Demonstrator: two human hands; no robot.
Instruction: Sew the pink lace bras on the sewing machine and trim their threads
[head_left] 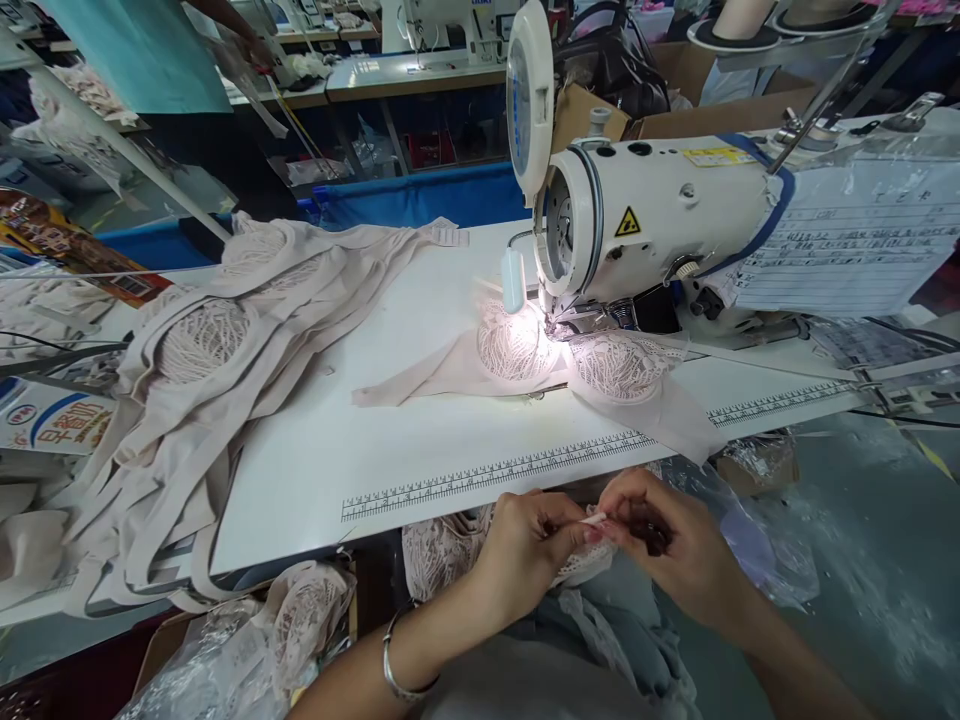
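Note:
My left hand (521, 555) and my right hand (667, 545) meet in front of the table's near edge, above my lap. Both are closed in a pinch on a small, narrow pale strip (595, 519), whose exact kind I cannot make out. A pale pink lace bra (622, 368) lies on the white sewing table beyond them, one cup on each side of the lit needle area of the sewing machine (637, 215). Lace pieces (450, 550) lie below the hands, partly hidden by them.
A heap of pale bras (202, 340) covers the table's left side and hangs over its edge. A printed ruler (510, 468) runs along the near edge. Below left sits a box of lace pieces (304, 610) and plastic. Another person (150, 60) stands at the back left.

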